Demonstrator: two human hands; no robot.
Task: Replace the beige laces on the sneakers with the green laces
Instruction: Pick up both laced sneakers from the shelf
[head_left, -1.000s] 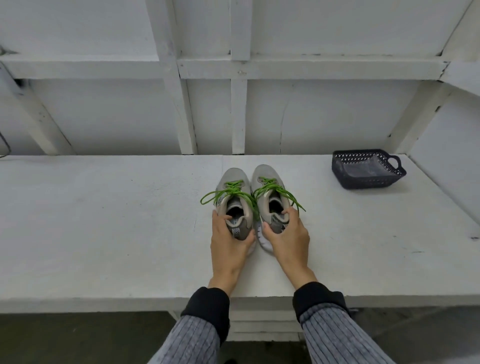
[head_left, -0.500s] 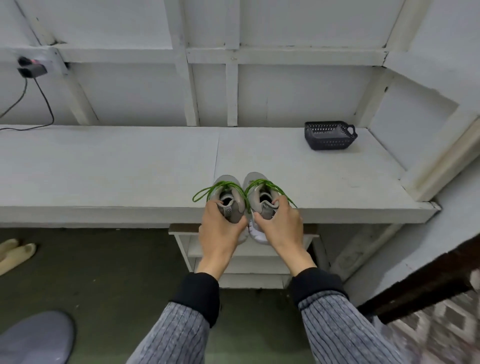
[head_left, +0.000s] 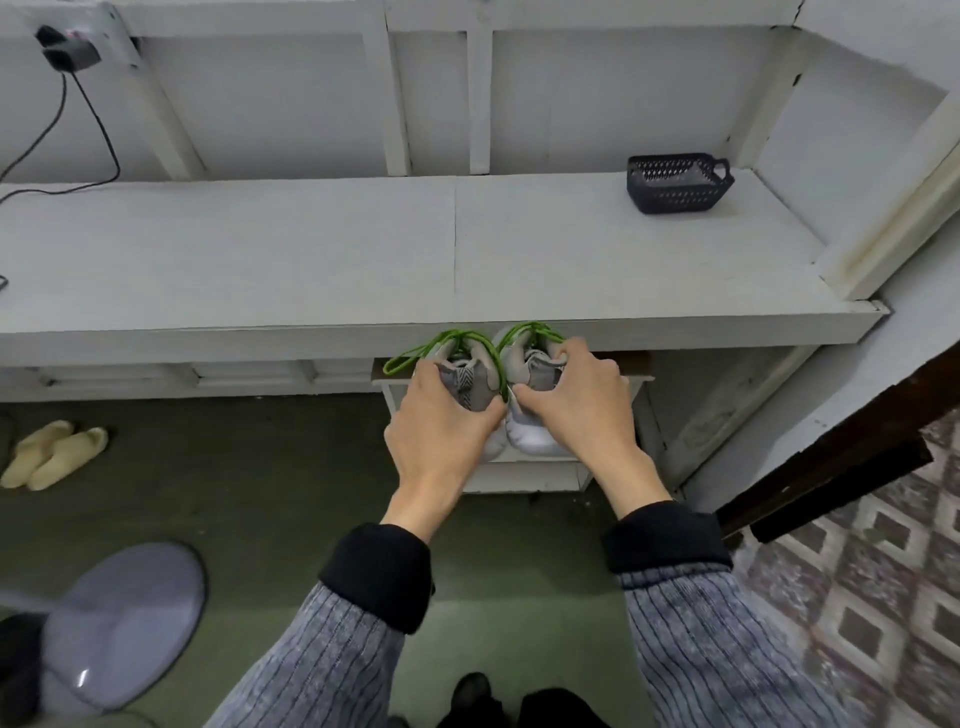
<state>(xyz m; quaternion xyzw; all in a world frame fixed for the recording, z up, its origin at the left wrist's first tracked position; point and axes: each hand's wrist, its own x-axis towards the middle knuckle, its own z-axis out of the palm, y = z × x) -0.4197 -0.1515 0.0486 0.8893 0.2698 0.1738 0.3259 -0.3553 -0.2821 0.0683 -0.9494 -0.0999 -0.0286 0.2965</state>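
Sneakers, pair (head_left: 493, 379), green laces (head_left: 441, 345) fitted: left hand (head_left: 441, 421) and right hand (head_left: 576, 405) each grasp one heel; keep level, loose laces clear of shelf edge (head_left: 519, 332).

Two sneakers (head_left: 488, 379) side by side off the shelf's (head_left: 363, 249) front edge, left hand (head_left: 441, 421) on left one, right hand (head_left: 576, 400) on right, basket (head_left: 675, 184) on shelf far right, slippers (head_left: 52, 454) on floor left

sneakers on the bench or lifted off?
Lifted off: left hand and right hand hold the sneakers past the bench edge.
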